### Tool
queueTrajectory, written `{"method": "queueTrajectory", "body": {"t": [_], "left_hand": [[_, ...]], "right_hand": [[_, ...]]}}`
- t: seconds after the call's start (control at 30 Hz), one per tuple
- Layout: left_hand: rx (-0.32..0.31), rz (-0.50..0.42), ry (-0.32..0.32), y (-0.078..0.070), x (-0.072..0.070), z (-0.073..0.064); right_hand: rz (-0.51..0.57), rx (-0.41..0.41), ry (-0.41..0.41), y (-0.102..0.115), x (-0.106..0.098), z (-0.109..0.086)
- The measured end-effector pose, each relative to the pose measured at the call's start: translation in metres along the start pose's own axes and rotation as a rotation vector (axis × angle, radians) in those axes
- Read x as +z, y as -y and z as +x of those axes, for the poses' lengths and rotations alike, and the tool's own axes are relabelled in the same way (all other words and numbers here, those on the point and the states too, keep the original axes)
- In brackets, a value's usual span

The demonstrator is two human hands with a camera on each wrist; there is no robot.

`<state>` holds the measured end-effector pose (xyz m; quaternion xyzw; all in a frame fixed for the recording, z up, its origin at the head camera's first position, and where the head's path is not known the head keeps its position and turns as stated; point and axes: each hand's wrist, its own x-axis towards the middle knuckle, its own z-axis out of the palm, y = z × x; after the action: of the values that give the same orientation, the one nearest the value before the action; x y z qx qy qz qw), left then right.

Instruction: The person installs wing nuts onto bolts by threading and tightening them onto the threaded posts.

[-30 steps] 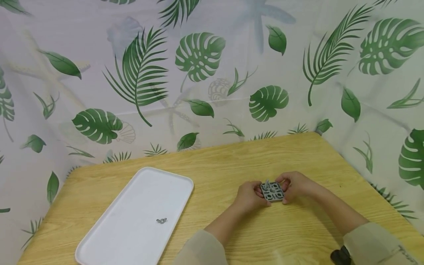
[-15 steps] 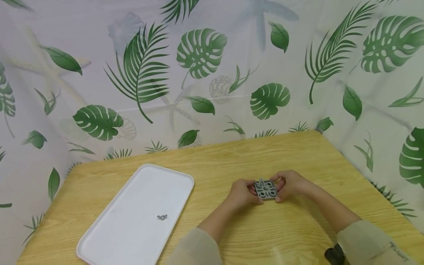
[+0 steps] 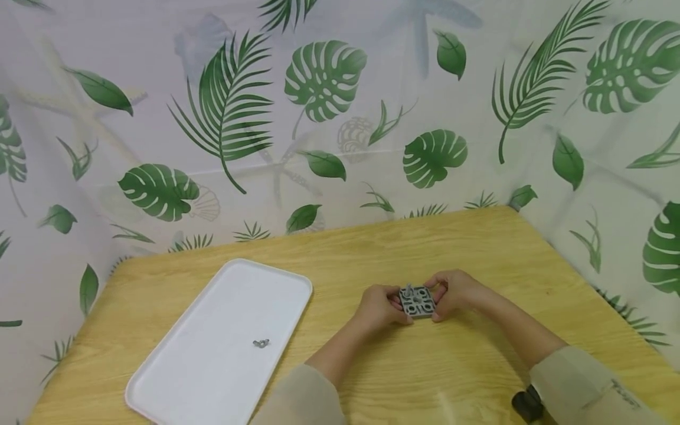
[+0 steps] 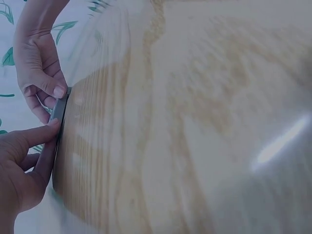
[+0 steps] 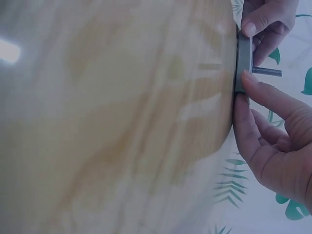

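Between both hands is a square grey plate (image 3: 423, 308) with round holes and ribs on its upper face. A thin metal bolt (image 5: 268, 71) sticks up from it, seen near the far left corner in the head view. My left hand (image 3: 376, 306) pinches the plate's left edge between thumb and fingers. On the opposite edge my right hand (image 3: 454, 291) grips it the same way. Both wrist views show the plate edge-on, low over the wooden table (image 3: 478, 366). A small metal piece like a wing nut (image 3: 261, 343) lies on the white tray.
To the left lies the white rectangular tray (image 3: 212, 330) with a raised rim. A dark object (image 3: 528, 404) shows beside the right sleeve at the bottom. Leaf-printed cloth (image 3: 329, 136) hangs behind the table and at its sides.
Both hands have carried the plate a little to the left, toward the tray, keeping the same hold on its edges. The wing-nut-like piece stays in its place on the tray.
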<state>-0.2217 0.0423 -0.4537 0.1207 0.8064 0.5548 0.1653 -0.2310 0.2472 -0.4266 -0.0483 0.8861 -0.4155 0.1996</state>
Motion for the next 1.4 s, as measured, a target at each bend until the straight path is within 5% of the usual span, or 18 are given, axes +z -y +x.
{"method": "queueTrajectory", "body": {"t": [0.3, 1.4], "left_hand": [[0.010, 0.036, -0.010, 0.004, -0.026, -0.009], [-0.016, -0.020, -0.049, 0.022, -0.036, -0.043]], "right_hand": [[-0.043, -0.061, 0.027, 0.016, 0.014, 0.017], [0.007, -0.095, 0.043, 0.027, 0.043, 0.004]]}}
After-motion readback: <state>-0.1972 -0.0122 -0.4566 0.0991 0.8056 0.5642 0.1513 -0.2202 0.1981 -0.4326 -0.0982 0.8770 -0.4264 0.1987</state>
